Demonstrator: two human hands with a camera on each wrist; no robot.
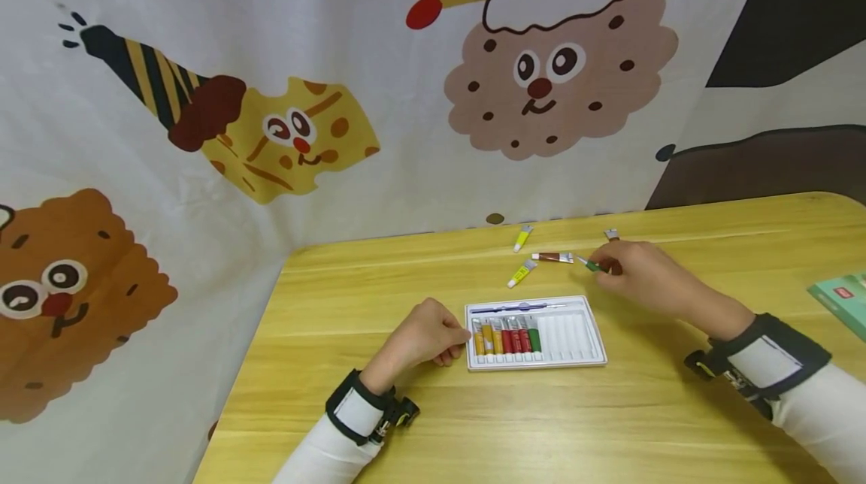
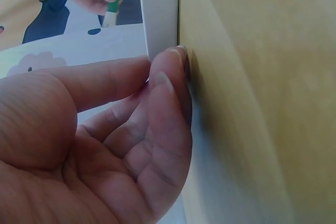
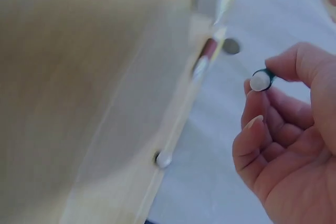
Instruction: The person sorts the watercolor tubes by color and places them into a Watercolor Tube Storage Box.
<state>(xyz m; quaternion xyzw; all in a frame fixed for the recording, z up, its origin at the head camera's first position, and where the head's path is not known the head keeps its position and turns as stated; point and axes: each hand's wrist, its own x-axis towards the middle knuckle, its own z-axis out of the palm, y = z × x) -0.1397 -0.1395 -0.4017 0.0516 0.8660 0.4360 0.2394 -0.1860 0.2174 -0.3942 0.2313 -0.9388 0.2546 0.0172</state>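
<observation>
My left hand [image 1: 428, 334] pinches the left edge of a white plastic tray [image 1: 595, 361]; the left wrist view shows thumb and fingertips at the tray's end wall [image 2: 161, 19]. Inside the tray lie ochre, red and green paint tubes in slots, with a thin paintbrush [image 1: 507, 309] along the back. My right hand [image 1: 643, 277] is raised behind the tray's right end. It holds a small green paint tube [image 1: 592, 266] between thumb and fingers, its white cap [image 3: 260, 81] facing the right wrist camera. Just left of that hand lies a brown paint tube [image 1: 555, 258].
Two yellow tubes [image 1: 523, 238] lie near the table's back edge, and another brown tube [image 1: 612, 234] lies behind my right hand. A green box [image 1: 842, 304] stands at the table's right side. A printed cloth [image 1: 392, 191] hangs behind the wooden table [image 1: 379, 273].
</observation>
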